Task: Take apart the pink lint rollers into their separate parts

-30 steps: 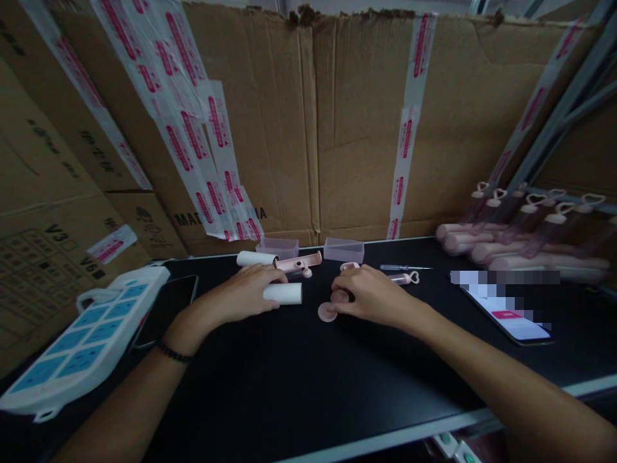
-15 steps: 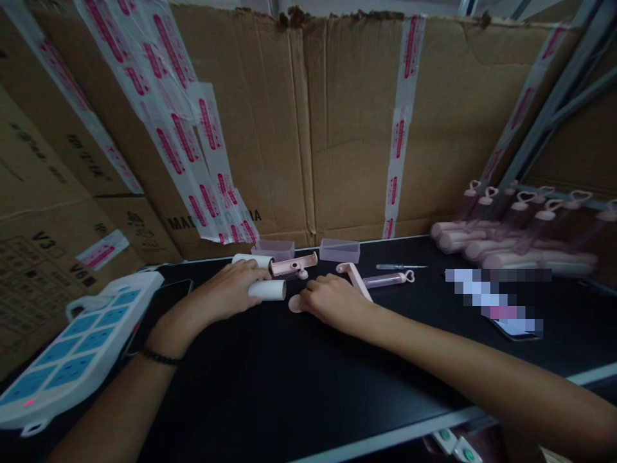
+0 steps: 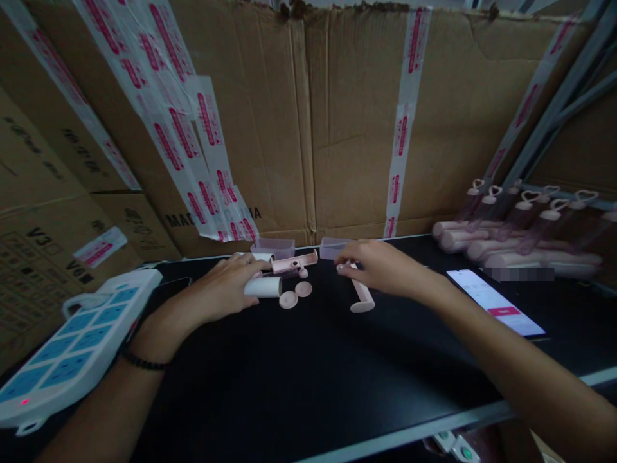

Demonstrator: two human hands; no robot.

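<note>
White tube point(image 3: 267, 287) is held by left hand point(image 3: 219, 289), thumb and fingers closed about it, one end left projecting right of grip. Second white tube point(image 3: 263, 257) is partly hidden beyond same fingers. Pink discs point(image 3: 288, 300) are laid just right of left grip. Far end of pink bracket point(image 3: 364, 299) is partly covered by bent fingers of right hand point(image 3: 385, 267); whether pinched cannot be told.
</note>
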